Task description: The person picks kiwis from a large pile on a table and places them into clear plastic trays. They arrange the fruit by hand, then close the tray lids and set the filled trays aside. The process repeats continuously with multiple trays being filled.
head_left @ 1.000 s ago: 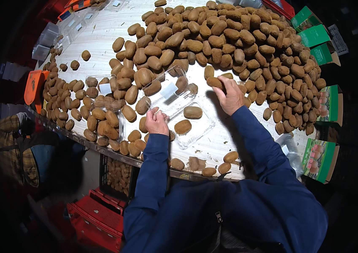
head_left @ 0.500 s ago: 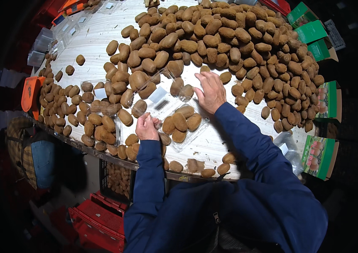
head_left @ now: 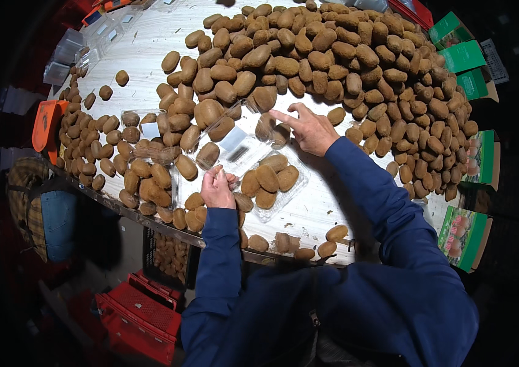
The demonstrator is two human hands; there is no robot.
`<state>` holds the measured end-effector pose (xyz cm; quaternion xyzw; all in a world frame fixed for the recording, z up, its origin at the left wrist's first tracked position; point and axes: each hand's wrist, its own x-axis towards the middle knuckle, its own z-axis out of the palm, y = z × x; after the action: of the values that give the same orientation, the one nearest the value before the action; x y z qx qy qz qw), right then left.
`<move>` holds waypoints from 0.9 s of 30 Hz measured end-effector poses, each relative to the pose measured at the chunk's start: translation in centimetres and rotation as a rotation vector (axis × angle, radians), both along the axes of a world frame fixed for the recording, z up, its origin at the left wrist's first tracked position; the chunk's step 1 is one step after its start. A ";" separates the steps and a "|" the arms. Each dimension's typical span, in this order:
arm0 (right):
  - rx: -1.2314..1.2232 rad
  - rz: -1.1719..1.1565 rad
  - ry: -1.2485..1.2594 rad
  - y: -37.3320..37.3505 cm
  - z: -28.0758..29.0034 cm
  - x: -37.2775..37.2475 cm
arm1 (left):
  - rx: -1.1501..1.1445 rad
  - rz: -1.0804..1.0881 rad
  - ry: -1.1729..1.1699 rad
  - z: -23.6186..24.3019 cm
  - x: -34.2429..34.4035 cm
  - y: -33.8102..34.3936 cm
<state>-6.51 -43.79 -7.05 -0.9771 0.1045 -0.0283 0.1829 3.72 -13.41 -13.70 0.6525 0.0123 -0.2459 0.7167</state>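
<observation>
A clear plastic clamshell lies open before me. Its tray holds several brown kiwifruit, and its lid, with a pale label, leans back over loose fruit. My left hand is closed in a pinch at the tray's left corner; its fingertips hide what, if anything, is between them. My right hand is open, its forefinger stretched left to the lid's right side, above a kiwifruit; whether it touches the plastic I cannot tell. Left of my left hand stands another filled clamshell.
A big heap of kiwifruit covers the table's far and right side. Green cartons line the right edge. An orange container stands at the left edge, stacked clear boxes farther back. Below are red crates and a black crate.
My right hand has shifted slightly left across the table, and its forefinger now stretches toward the lid. My left hand stays pinched by the tray's corner. The whole view has shifted a little.
</observation>
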 end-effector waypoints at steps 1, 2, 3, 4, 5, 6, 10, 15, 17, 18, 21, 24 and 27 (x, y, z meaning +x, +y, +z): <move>-0.051 0.078 -0.064 0.5 0.4 0.2 | 0.011 0.006 0.018 0.1 -0.1 0.1; -0.071 0.086 0.016 0.8 0.9 0.6 | 0.014 0.010 0.028 0.2 0.0 0.0; -0.096 0.087 0.109 1.0 1.2 1.3 | 0.013 0.016 0.034 0.3 0.1 -0.2; -0.085 0.100 0.155 1.1 1.4 2.0 | 0.009 0.016 0.040 0.4 0.0 -0.2; -0.071 0.117 0.202 1.2 1.6 2.8 | 0.006 0.014 0.032 0.4 0.1 -0.3; -0.086 0.145 0.223 1.4 1.7 3.6 | 0.011 0.018 0.027 0.5 0.1 -0.2; -0.073 0.233 0.278 1.7 1.9 5.3 | 0.019 0.005 0.021 0.4 0.1 0.0; -0.044 0.262 0.341 1.1 2.4 5.4 | 0.024 -0.006 0.025 -0.1 0.2 0.2; 0.014 0.245 0.352 1.0 2.5 5.6 | 0.001 0.002 0.031 -0.2 0.4 0.1; 0.043 0.246 0.355 1.0 2.6 5.6 | 0.008 0.006 0.039 -0.3 0.4 0.2; 0.091 0.179 0.400 0.8 2.7 6.8 | 0.004 -0.002 0.025 -0.2 0.7 0.0; 0.173 0.156 0.495 0.7 3.3 7.9 | 0.045 0.009 0.056 0.2 0.8 0.1; 0.210 0.152 0.559 0.6 4.0 7.4 | 0.019 -0.004 0.044 0.7 0.6 0.2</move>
<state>0.94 -43.23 -3.02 -0.9278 0.0798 0.2663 0.2488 4.37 -13.25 -12.97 0.6538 0.0289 -0.2615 0.7095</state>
